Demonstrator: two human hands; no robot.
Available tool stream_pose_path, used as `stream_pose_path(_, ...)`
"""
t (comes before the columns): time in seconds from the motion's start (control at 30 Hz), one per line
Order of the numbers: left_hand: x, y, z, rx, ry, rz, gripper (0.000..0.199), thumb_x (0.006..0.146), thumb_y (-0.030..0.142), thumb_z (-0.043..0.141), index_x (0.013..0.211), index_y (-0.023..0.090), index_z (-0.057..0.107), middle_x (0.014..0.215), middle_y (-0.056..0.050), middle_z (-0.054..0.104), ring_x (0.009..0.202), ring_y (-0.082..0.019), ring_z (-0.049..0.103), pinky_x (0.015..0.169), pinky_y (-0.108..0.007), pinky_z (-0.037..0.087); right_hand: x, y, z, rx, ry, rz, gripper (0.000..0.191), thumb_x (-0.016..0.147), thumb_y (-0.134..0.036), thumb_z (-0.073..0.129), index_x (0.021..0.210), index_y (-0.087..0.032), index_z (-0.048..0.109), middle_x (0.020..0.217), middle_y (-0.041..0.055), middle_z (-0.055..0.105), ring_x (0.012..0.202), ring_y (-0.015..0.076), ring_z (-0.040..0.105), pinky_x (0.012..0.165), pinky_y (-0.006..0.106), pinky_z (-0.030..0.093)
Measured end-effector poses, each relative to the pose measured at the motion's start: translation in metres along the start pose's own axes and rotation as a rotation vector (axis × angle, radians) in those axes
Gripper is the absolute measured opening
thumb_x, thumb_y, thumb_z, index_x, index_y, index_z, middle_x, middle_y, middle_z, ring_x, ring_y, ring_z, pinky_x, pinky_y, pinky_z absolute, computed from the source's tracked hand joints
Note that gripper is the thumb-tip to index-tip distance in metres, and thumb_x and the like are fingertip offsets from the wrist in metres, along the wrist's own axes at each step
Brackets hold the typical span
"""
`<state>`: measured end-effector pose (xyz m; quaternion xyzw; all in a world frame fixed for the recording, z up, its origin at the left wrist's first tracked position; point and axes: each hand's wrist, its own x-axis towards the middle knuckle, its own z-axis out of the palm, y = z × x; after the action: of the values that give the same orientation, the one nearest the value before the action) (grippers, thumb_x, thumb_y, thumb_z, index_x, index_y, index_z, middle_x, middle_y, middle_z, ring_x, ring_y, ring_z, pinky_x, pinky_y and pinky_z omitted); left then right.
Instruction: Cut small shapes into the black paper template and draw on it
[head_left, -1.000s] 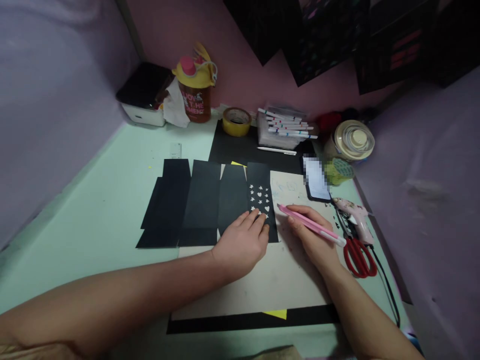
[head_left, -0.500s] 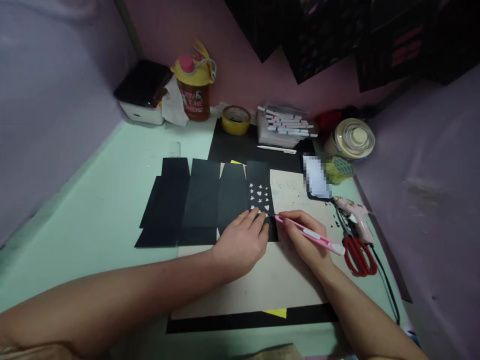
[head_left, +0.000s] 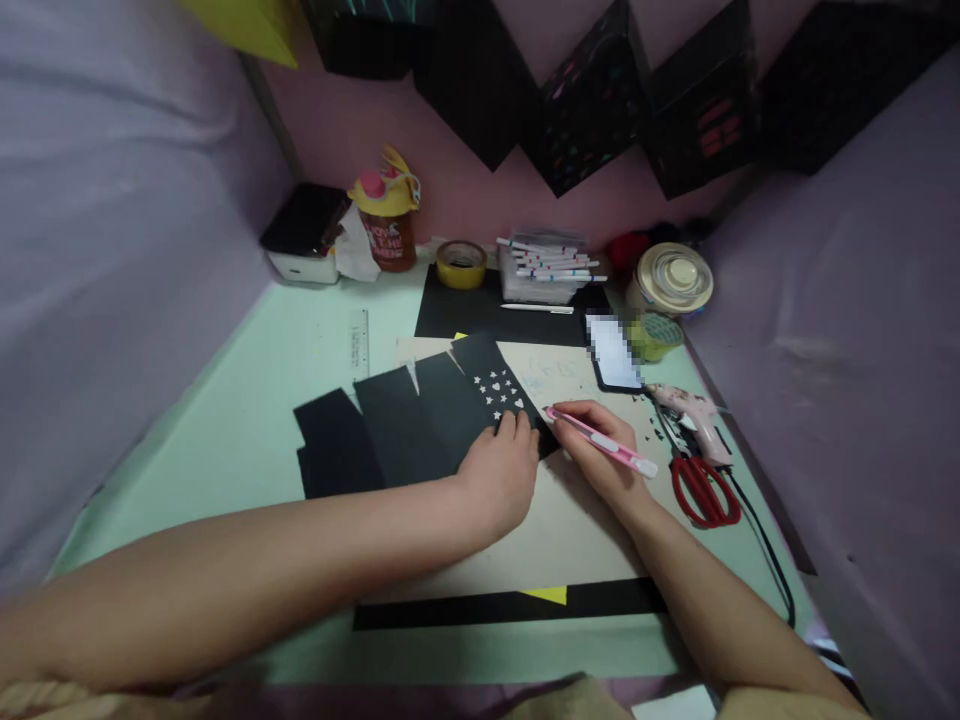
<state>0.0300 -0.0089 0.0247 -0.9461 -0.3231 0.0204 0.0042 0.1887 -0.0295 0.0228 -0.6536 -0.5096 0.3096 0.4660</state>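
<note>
A black card (head_left: 405, 420), creased into panels with slits at its top edge, lies at a slant on a pale board (head_left: 480, 570). White star and heart shapes (head_left: 495, 386) show on its right panel. My left hand (head_left: 502, 470) is on that panel's lower part, fingers bent and close together, holding the card; its thumb is hidden. In my right hand (head_left: 600, 450) is a pink craft knife (head_left: 600, 440), gripped like a pen. Its tip end is near the card's right edge; whether the blade touches I cannot tell.
Red-handled scissors (head_left: 705, 490), a glue gun (head_left: 694, 415) and a phone (head_left: 613, 352) lie at right. Behind are tape (head_left: 461, 265), a box of markers (head_left: 547, 270) and a bottle (head_left: 386, 225). A ruler (head_left: 358, 340) lies at left. Black scraps dot the board's right side.
The black card has turned clockwise under my left hand, its left end swinging up and uncovering more board. The knife has drawn slightly back from the card. The camera view has tilted up.
</note>
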Motion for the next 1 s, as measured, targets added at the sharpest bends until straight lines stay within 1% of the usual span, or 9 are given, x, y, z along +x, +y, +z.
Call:
stream_pose_path(0.07, 0.011, 0.004, -0.006, -0.016, -0.018, -0.041, 0.05, 0.086, 0.028, 0.058, 0.129, 0.002, 0.053, 0.133, -0.025, 0.051, 0.116, -0.036, 0.05, 0.081, -0.043, 0.049, 0.001, 0.0, -0.001, 0.012, 0.004, 0.005, 0.021, 0.077, -0.029, 0.065, 0.093, -0.017, 0.069, 0.087, 0.0049, 0.07, 0.078, 0.0176, 0.063, 0.071, 0.029, 0.05)
stream_pose_path(0.13, 0.019, 0.003, -0.014, -0.025, -0.019, -0.048, 0.051, 0.087, 0.035, 0.058, 0.126, 0.003, 0.055, 0.126, -0.023, 0.056, 0.112, -0.034, 0.05, 0.081, -0.041, 0.049, 0.004, 0.0, -0.003, 0.021, 0.027, 0.012, 0.021, 0.077, -0.03, 0.064, 0.092, -0.017, 0.069, 0.086, 0.0046, 0.07, 0.077, 0.0173, 0.063, 0.07, 0.028, 0.05)
stream_pose_path(0.27, 0.023, -0.015, -0.026, -0.176, -0.036, -0.017, 0.071, 0.083, 0.064, 0.053, 0.126, 0.008, 0.056, 0.127, -0.019, 0.055, 0.114, -0.033, 0.05, 0.087, -0.041, 0.048, 0.01, 0.002, -0.004, 0.042, 0.086, 0.025, 0.019, 0.076, -0.03, 0.064, 0.089, -0.017, 0.069, 0.08, 0.0037, 0.07, 0.071, 0.0165, 0.061, 0.063, 0.027, 0.048)
stream_pose_path(0.33, 0.02, -0.032, -0.027, -0.274, -0.008, 0.02, 0.064, 0.087, 0.06, 0.05, 0.128, 0.011, 0.055, 0.134, -0.016, 0.051, 0.119, -0.032, 0.048, 0.094, -0.04, 0.045, 0.012, 0.004, -0.003, 0.045, 0.086, 0.037, 0.018, 0.076, -0.029, 0.063, 0.088, -0.017, 0.069, 0.078, 0.0033, 0.069, 0.069, 0.0164, 0.061, 0.062, 0.027, 0.048)
stream_pose_path(0.4, 0.016, -0.047, -0.023, -0.279, 0.043, 0.068, 0.053, 0.091, 0.051, 0.05, 0.13, 0.014, 0.054, 0.14, -0.012, 0.048, 0.128, -0.03, 0.041, 0.104, -0.043, 0.037, 0.012, 0.006, -0.001, 0.022, 0.074, 0.03, 0.016, 0.076, -0.028, 0.062, 0.087, -0.018, 0.069, 0.077, 0.0032, 0.069, 0.07, 0.0168, 0.062, 0.063, 0.027, 0.048)
stream_pose_path(0.47, 0.013, -0.059, -0.013, -0.264, 0.054, 0.127, 0.047, 0.093, 0.042, 0.049, 0.131, 0.015, 0.053, 0.144, -0.009, 0.044, 0.136, -0.03, 0.034, 0.112, -0.045, 0.027, 0.012, 0.008, 0.002, -0.029, 0.062, 0.006, 0.014, 0.077, -0.027, 0.061, 0.085, -0.018, 0.069, 0.076, 0.0029, 0.069, 0.07, 0.017, 0.062, 0.063, 0.027, 0.048)
stream_pose_path(0.53, 0.012, -0.065, -0.002, -0.266, 0.048, 0.153, 0.046, 0.095, 0.038, 0.048, 0.134, 0.014, 0.051, 0.146, -0.01, 0.043, 0.138, -0.028, 0.032, 0.115, -0.044, 0.023, 0.012, 0.01, 0.005, -0.089, 0.05, -0.035, 0.013, 0.078, -0.026, 0.061, 0.083, -0.018, 0.068, 0.076, 0.0024, 0.069, 0.069, 0.0167, 0.062, 0.063, 0.027, 0.047)
stream_pose_path(0.7, 0.01, -0.067, 0.017, -0.295, 0.114, 0.16, 0.046, 0.094, 0.036, 0.049, 0.134, 0.014, 0.05, 0.146, -0.01, 0.043, 0.139, -0.028, 0.031, 0.114, -0.044, 0.025, 0.01, 0.014, 0.012, -0.197, 0.078, -0.108, 0.01, 0.078, -0.022, 0.058, 0.081, -0.019, 0.067, 0.074, 0.0011, 0.068, 0.065, 0.0152, 0.06, 0.061, 0.026, 0.046)
stream_pose_path(1.0, 0.01, -0.067, 0.021, -0.335, 0.155, 0.155, 0.044, 0.094, 0.035, 0.049, 0.134, 0.017, 0.051, 0.146, -0.009, 0.044, 0.139, -0.028, 0.032, 0.114, -0.044, 0.026, 0.01, 0.015, 0.013, -0.256, 0.083, -0.092, 0.01, 0.078, -0.022, 0.059, 0.081, -0.018, 0.068, 0.069, 0.001, 0.067, 0.058, 0.0138, 0.057, 0.055, 0.025, 0.044)
